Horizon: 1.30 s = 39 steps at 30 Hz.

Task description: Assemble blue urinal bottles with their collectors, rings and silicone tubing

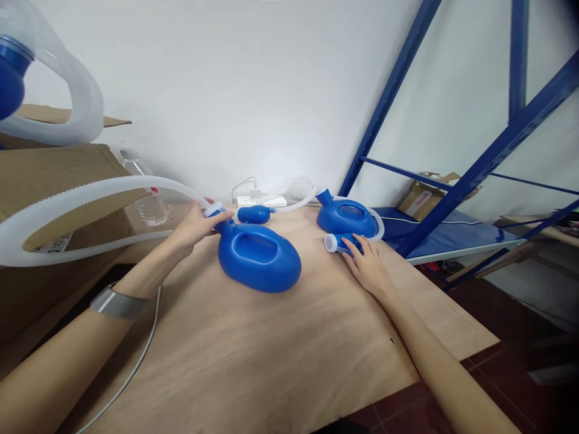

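In the middle of the table lies a blue urinal bottle point(260, 274) with a moulded handle, its neck pointing left. My left hand point(195, 224) is closed round that neck at the white cap, where a clear corrugated hose point(90, 188) joins and loops out to the left. On the right, my right hand point(367, 265) has its fingers over a blue urinal head point(344, 242) with a white cap, which rests on the table. Just behind it stands a second blue urinal bottle point(332, 218), also with a hose. Another blue urinal head point(254, 214) lies behind the middle bottle.
A cardboard box point(58, 163) stands at the left, with more blue parts and hose above it. Near it is a clear plastic bottle point(149, 208). A white power strip point(271, 201) sits by the wall. Blue shelving point(384, 102) borders the table point(271, 355) on the right.
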Each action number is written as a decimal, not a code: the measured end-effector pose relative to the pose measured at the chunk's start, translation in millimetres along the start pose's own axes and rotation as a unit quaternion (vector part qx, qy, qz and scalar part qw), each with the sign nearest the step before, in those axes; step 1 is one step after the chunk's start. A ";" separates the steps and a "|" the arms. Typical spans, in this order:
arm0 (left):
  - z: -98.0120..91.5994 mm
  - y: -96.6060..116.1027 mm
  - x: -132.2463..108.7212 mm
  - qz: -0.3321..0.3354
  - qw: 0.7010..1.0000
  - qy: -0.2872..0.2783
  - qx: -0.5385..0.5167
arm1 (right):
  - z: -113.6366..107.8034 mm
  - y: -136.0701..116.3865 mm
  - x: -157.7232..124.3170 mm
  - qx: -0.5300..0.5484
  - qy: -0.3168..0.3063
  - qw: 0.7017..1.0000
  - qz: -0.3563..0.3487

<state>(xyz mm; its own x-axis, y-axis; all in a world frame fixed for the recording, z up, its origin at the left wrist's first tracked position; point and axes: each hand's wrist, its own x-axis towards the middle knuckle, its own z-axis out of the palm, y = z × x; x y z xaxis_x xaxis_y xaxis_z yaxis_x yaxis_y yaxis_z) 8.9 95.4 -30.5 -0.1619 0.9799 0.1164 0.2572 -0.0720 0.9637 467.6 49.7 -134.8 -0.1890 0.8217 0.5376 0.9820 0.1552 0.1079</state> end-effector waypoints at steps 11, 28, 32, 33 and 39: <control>-13.9 5.5 2.9 -0.002 0.999 -0.026 0.028 | -13.9 15.2 36.2 0.030 -0.014 0.999 0.013; -49.5 -10.0 22.9 0.011 0.994 -0.104 0.005 | -7.8 53.2 161.6 -0.019 -0.209 0.963 0.167; -50.3 -9.5 21.4 0.007 0.993 -0.120 -0.004 | -27.7 66.4 154.3 0.038 -0.258 0.947 0.188; -50.1 -9.1 20.8 0.007 0.993 -0.120 -0.003 | -32.5 70.5 151.7 0.053 -0.257 0.945 0.195; -49.9 -13.8 24.7 0.023 0.993 -0.108 0.036 | -48.4 96.4 125.7 0.042 -0.210 0.960 0.177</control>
<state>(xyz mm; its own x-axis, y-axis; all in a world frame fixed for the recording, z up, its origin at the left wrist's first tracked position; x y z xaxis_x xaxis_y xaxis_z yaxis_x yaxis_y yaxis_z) -46.2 111.4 -28.9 0.0579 0.9935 0.0981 0.3286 -0.1118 0.9378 538.3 141.4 -16.4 0.1590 0.9772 0.1409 0.9844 -0.1461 -0.0977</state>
